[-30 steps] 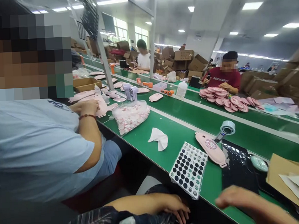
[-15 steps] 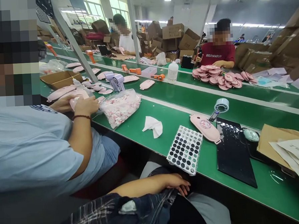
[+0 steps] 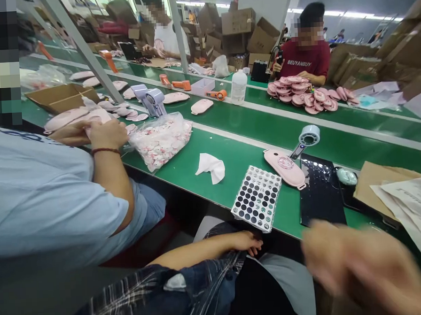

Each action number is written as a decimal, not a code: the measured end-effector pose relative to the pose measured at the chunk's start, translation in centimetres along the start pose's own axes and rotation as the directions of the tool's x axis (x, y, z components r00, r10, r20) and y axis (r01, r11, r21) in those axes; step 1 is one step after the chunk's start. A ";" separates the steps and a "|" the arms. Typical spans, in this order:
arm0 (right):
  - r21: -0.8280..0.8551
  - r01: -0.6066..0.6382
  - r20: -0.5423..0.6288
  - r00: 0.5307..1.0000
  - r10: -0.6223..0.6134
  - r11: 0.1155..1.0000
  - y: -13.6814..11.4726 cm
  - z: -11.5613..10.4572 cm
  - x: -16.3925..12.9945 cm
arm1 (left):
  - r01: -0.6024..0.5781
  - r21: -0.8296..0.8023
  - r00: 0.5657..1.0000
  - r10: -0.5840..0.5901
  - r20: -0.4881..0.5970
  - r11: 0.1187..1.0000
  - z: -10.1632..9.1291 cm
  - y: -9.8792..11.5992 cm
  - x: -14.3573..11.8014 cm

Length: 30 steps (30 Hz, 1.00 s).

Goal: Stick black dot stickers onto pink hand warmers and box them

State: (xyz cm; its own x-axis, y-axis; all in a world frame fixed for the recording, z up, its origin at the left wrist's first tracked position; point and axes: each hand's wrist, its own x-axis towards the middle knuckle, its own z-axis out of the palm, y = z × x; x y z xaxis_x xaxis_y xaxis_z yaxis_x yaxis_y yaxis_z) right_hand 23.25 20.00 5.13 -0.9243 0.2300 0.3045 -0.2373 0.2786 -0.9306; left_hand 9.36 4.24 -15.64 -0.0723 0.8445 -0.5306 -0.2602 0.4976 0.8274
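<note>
Motion blur is smearing the right hand, hanging empty with fingers loosely spread at the green desk edge, near the black tray. The left hand is resting in the lap, relaxed and empty, just below the dotted sticker sheet lying on the desk.

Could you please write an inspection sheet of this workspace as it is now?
Surface: green bench.
Job's things: dotted sheet, pink case, black tray.
Clutter: white tissue, bag of pink parts, papers.
Hands: left hand rests on lap, empty; right hand blurred, fingers not readable.
Cables: nothing seen.
Surroundings: co-worker's sleeve at left, cardboard boxes behind.
</note>
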 end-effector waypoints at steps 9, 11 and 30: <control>-0.715 -0.112 -0.067 0.993 0.093 0.690 7.4 5.7 10.2 | -0.389 0.053 0.823 0.321 0.469 0.920 -5.1 8.5 -12.4; -0.771 -0.063 -0.019 0.997 0.077 0.633 8.0 6.5 10.7 | -0.508 0.059 0.837 0.477 0.267 0.859 -5.2 10.0 -14.0; -0.823 0.184 0.113 0.980 -0.164 0.537 10.7 6.8 10.8 | -0.272 0.805 0.701 0.682 -0.209 0.527 -4.7 11.7 -12.2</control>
State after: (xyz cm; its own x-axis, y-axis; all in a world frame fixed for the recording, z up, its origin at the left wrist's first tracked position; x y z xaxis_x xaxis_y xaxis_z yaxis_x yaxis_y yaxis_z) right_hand 8.71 19.10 -2.93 -0.9008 0.0745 0.4277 -0.0517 0.9597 -0.2762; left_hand 2.65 -1.18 -0.36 -0.4292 0.8901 0.1536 0.6579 0.1916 0.7283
